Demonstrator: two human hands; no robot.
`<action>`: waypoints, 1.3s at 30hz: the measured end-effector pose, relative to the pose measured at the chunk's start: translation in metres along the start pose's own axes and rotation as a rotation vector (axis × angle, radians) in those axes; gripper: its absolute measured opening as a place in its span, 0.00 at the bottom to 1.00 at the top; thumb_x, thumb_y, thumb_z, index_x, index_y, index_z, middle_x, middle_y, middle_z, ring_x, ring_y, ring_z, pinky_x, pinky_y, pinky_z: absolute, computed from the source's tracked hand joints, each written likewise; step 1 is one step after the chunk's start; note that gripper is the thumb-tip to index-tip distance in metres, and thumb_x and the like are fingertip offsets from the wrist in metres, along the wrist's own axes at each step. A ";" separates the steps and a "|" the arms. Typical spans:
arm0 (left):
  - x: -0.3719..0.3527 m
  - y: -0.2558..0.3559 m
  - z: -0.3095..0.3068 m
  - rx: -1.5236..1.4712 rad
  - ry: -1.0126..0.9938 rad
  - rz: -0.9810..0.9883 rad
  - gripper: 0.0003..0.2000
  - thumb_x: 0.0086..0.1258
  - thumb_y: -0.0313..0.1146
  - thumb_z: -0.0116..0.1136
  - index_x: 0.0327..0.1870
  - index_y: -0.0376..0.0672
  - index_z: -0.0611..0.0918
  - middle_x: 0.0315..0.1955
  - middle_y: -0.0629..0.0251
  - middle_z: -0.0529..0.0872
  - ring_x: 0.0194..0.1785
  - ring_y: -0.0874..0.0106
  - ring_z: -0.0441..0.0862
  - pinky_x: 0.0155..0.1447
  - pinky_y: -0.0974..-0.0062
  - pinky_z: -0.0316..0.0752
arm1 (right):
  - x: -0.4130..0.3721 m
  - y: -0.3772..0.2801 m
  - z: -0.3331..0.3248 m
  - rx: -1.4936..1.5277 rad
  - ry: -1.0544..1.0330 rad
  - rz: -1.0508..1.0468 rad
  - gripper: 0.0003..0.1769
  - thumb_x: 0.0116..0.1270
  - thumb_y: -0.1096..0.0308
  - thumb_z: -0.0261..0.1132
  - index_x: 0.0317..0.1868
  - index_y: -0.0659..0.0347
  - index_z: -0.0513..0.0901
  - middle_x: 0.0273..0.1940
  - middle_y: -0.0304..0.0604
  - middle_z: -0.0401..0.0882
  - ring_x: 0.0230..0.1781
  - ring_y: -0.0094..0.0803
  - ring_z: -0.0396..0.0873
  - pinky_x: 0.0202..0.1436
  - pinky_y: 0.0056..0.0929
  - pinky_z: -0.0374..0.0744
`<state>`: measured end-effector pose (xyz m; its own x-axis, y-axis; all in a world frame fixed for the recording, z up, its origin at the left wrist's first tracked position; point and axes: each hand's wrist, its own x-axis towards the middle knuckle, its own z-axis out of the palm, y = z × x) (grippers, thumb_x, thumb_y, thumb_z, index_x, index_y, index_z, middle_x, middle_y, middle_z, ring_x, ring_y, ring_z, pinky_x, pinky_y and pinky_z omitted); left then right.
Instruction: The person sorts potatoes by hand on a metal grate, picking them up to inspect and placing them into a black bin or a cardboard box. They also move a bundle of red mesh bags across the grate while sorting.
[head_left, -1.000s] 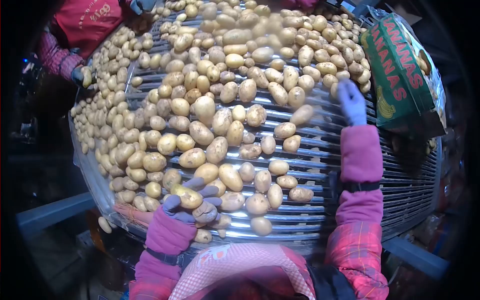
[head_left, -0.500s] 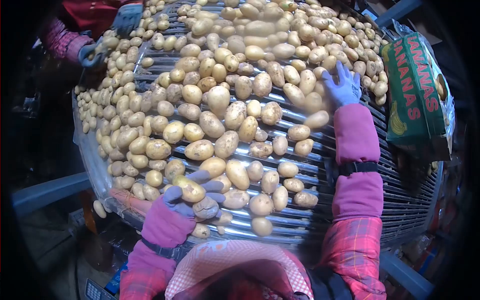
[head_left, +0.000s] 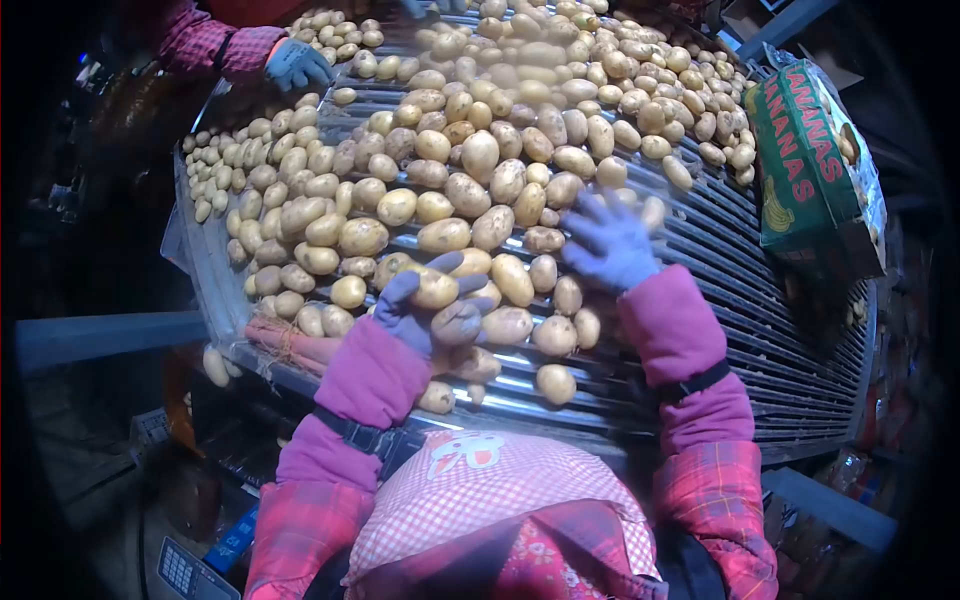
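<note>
My left hand [head_left: 402,308], in a purple-grey glove, is closed around a yellowish potato [head_left: 436,289] with a second, dirtier potato [head_left: 457,323] low against its fingers. It is over the near left part of a metal roller table [head_left: 760,330]. My right hand [head_left: 612,245], gloved alike and slightly blurred, has its fingers spread at the right edge of the potato layer. A potato [head_left: 653,214] lies just right of its fingertips, and another potato [head_left: 543,272] is close to its left side. Many potatoes [head_left: 480,157] cover the rollers ahead of both hands.
At the right edge stands a green banana box [head_left: 805,165]. A co-worker's gloved hand [head_left: 298,65] reaches in at upper left; another glove [head_left: 432,8] shows at the top. A pinkish-red roll [head_left: 290,342] lines the near left edge. Bottom left is a keypad device [head_left: 185,572].
My right hand has swept from the far right toward me and left. My left hand keeps its potatoes. The co-worker's hands have shifted right, and the whole view has tilted.
</note>
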<state>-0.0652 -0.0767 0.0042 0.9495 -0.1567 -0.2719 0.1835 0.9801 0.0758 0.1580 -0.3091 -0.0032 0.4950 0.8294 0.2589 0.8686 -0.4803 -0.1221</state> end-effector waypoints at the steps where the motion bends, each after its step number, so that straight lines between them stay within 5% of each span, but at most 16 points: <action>1: 0.001 -0.001 0.002 -0.028 0.015 0.010 0.36 0.63 0.53 0.54 0.71 0.50 0.62 0.68 0.48 0.64 0.64 0.48 0.70 0.58 0.42 0.69 | -0.011 -0.012 0.003 0.064 -0.030 -0.057 0.31 0.53 0.43 0.64 0.56 0.46 0.78 0.63 0.40 0.71 0.68 0.53 0.62 0.60 0.58 0.65; 4: 0.001 -0.001 0.000 -0.003 -0.015 0.042 0.34 0.65 0.50 0.55 0.71 0.48 0.61 0.67 0.46 0.64 0.65 0.47 0.69 0.61 0.41 0.68 | -0.041 -0.068 -0.027 -0.049 -0.129 0.016 0.34 0.55 0.44 0.63 0.59 0.54 0.76 0.64 0.42 0.69 0.70 0.52 0.58 0.61 0.67 0.59; 8: -0.003 0.001 0.002 0.027 -0.034 0.053 0.34 0.65 0.49 0.57 0.71 0.47 0.62 0.65 0.44 0.66 0.63 0.48 0.71 0.63 0.42 0.69 | -0.086 -0.104 -0.038 0.123 -0.173 0.140 0.35 0.58 0.49 0.62 0.65 0.55 0.71 0.66 0.47 0.67 0.67 0.53 0.63 0.66 0.53 0.62; 14: -0.025 0.019 0.008 0.154 0.066 0.199 0.37 0.61 0.55 0.54 0.70 0.47 0.64 0.67 0.46 0.63 0.67 0.47 0.66 0.59 0.39 0.69 | -0.134 -0.115 -0.048 0.353 -0.010 0.346 0.34 0.58 0.53 0.66 0.64 0.56 0.72 0.64 0.51 0.69 0.65 0.52 0.65 0.66 0.50 0.63; 17: -0.053 0.037 0.000 0.130 0.069 0.245 0.35 0.61 0.56 0.54 0.69 0.51 0.65 0.68 0.48 0.63 0.68 0.48 0.65 0.61 0.39 0.67 | -0.143 -0.133 -0.051 0.131 -0.028 0.358 0.36 0.56 0.51 0.66 0.64 0.56 0.72 0.65 0.52 0.68 0.66 0.52 0.64 0.66 0.51 0.63; 21: -0.083 0.056 -0.016 -0.022 -0.082 0.199 0.34 0.61 0.58 0.53 0.68 0.52 0.67 0.69 0.48 0.62 0.68 0.50 0.64 0.63 0.40 0.65 | -0.116 -0.160 -0.045 0.056 -0.107 0.254 0.40 0.55 0.45 0.65 0.67 0.52 0.69 0.68 0.51 0.63 0.68 0.54 0.60 0.68 0.54 0.57; 27: -0.112 0.074 -0.044 0.115 -0.002 0.255 0.36 0.62 0.58 0.53 0.68 0.46 0.66 0.65 0.47 0.67 0.66 0.44 0.66 0.63 0.37 0.65 | -0.060 -0.174 -0.019 -0.037 -0.325 0.227 0.47 0.54 0.38 0.63 0.72 0.49 0.61 0.71 0.54 0.56 0.70 0.55 0.56 0.68 0.57 0.54; 33: -0.120 0.087 -0.050 0.086 0.030 0.367 0.36 0.64 0.56 0.50 0.70 0.45 0.62 0.67 0.48 0.65 0.64 0.47 0.68 0.63 0.38 0.65 | -0.014 -0.194 0.013 0.119 -0.275 0.140 0.42 0.58 0.49 0.64 0.71 0.53 0.61 0.70 0.66 0.52 0.70 0.61 0.54 0.71 0.51 0.57; 39: -0.112 0.095 -0.060 0.069 -0.019 0.364 0.36 0.64 0.57 0.47 0.71 0.46 0.61 0.68 0.51 0.64 0.66 0.49 0.67 0.63 0.39 0.64 | 0.033 -0.203 0.025 0.125 -0.375 0.093 0.45 0.57 0.47 0.63 0.72 0.56 0.59 0.71 0.69 0.49 0.71 0.64 0.52 0.72 0.52 0.56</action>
<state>-0.1696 0.0415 -0.0155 0.9601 0.1980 -0.1976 -0.1512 0.9616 0.2290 -0.0012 -0.1768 0.0058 0.5257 0.8416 -0.1238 0.8041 -0.5391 -0.2505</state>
